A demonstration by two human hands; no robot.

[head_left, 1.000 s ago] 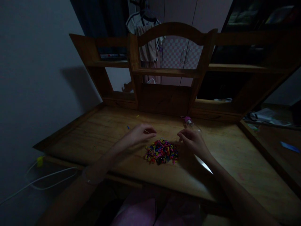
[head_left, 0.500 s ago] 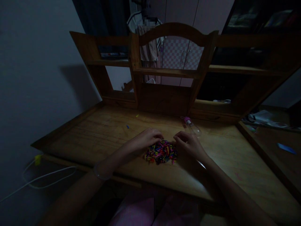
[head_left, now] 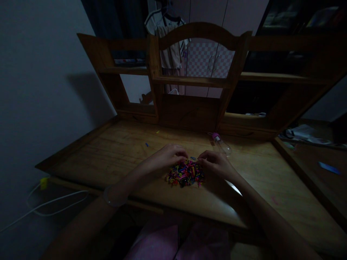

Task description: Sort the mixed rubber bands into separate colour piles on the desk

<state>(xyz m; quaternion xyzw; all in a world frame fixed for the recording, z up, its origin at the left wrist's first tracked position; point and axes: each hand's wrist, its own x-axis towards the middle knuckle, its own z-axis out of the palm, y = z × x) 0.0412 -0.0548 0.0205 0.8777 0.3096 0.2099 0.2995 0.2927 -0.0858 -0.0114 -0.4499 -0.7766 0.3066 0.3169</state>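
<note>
A heap of small coloured rubber bands (head_left: 185,174) lies in the middle of the wooden desk (head_left: 114,155). My left hand (head_left: 166,157) rests at the heap's upper left edge, fingers curled in a pinch. My right hand (head_left: 215,164) sits at the upper right edge, also pinched. Between the two sets of fingertips a small dark band (head_left: 193,158) is held just above the heap. The light is dim, so the fingertips are hard to make out.
A small clear bottle with a pink cap (head_left: 221,144) lies behind my right hand. Two tiny bands (head_left: 146,145) sit loose on the desk at the left. A wooden hutch (head_left: 189,79) stands at the back. A white cable (head_left: 54,202) hangs off the left edge.
Both hands have come in from either side of the heap and met over its far edge. A small band now shows between the fingertips.
</note>
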